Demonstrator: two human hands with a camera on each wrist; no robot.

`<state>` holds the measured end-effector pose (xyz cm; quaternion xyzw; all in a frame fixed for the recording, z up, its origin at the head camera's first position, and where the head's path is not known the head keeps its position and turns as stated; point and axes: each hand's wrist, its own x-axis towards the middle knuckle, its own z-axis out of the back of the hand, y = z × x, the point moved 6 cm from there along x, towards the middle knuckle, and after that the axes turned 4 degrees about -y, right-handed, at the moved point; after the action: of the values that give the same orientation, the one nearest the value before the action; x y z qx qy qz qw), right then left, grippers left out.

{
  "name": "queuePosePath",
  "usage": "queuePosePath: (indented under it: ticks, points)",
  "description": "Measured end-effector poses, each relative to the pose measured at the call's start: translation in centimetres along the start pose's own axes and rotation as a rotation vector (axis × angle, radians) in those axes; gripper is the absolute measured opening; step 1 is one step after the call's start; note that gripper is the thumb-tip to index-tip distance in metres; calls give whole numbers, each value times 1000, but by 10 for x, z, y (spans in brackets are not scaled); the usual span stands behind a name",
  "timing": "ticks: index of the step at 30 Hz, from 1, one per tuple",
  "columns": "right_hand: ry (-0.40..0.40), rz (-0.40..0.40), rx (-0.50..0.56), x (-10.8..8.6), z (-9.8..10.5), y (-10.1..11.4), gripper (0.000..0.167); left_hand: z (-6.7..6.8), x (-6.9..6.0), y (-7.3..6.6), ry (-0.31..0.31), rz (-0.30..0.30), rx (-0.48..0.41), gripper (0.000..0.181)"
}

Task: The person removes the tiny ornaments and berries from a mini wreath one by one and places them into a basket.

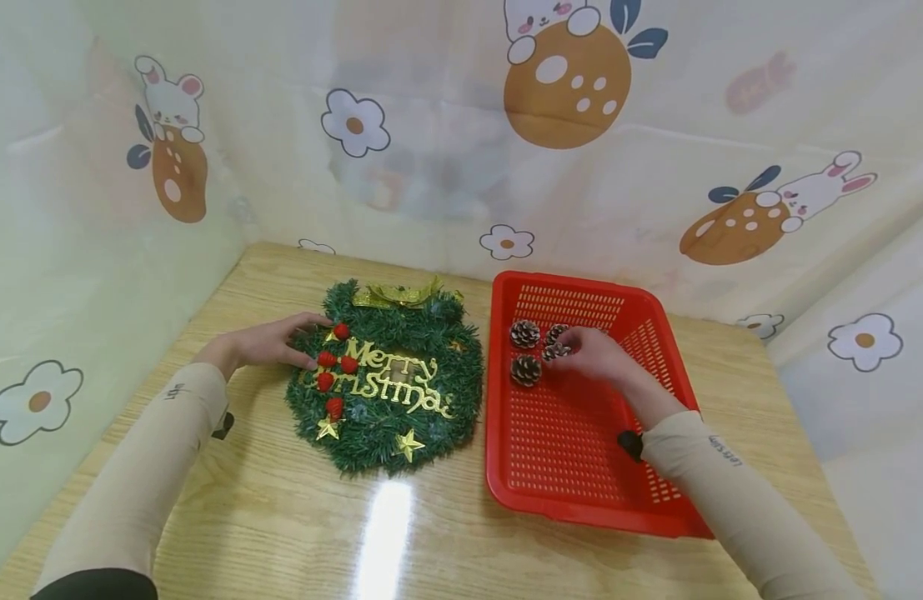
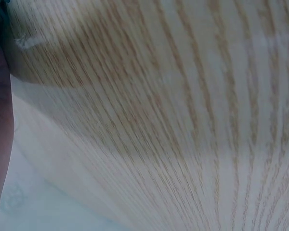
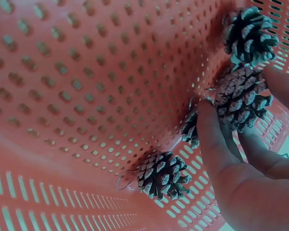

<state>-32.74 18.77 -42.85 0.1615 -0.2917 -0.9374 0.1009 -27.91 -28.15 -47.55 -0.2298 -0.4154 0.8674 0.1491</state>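
Note:
A green Christmas wreath [image 1: 386, 329] lies on the table with gold "Merry Christmas" lettering, red berries [image 1: 334, 408], gold stars [image 1: 408, 445] and a gold bow [image 1: 401, 295]. My left hand [image 1: 269, 340] holds its left edge, thumb and fingers apart on the greenery. Inside the red basket [image 1: 566, 450], my right hand [image 1: 592, 354] pinches a white-tipped pine cone [image 3: 241, 96] between thumb and fingers. Around it are other pine cones: one [image 3: 250, 36] close to the held one, one [image 3: 190, 130] partly behind my fingers, one [image 3: 161, 175] further off.
The perforated basket stands right of the wreath, a narrow gap between them. A light wooden table [image 1: 281, 500] bears both. Printed curtains [image 1: 431, 183] hang behind and at the sides. A bright reflection lies on the tabletop in front of the wreath.

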Motion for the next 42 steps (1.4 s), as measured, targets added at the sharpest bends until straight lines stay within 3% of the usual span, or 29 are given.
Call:
queuePosePath:
  ticks: [9, 21, 31, 42]
  points:
    - [52, 29, -130, 0, -9, 1, 47, 0, 1, 2, -11, 12, -1, 80]
    - [66, 74, -177, -2, -14, 3, 47, 0, 0, 0, -18, -7, -5, 77]
    - [75, 50, -167, -3, -8, 8, 50, 1, 1, 1, -13, 23, 7, 79]
    - [-56, 12, -15, -2, 20, 31, 52, 2, -4, -5, -7, 28, -10, 77]
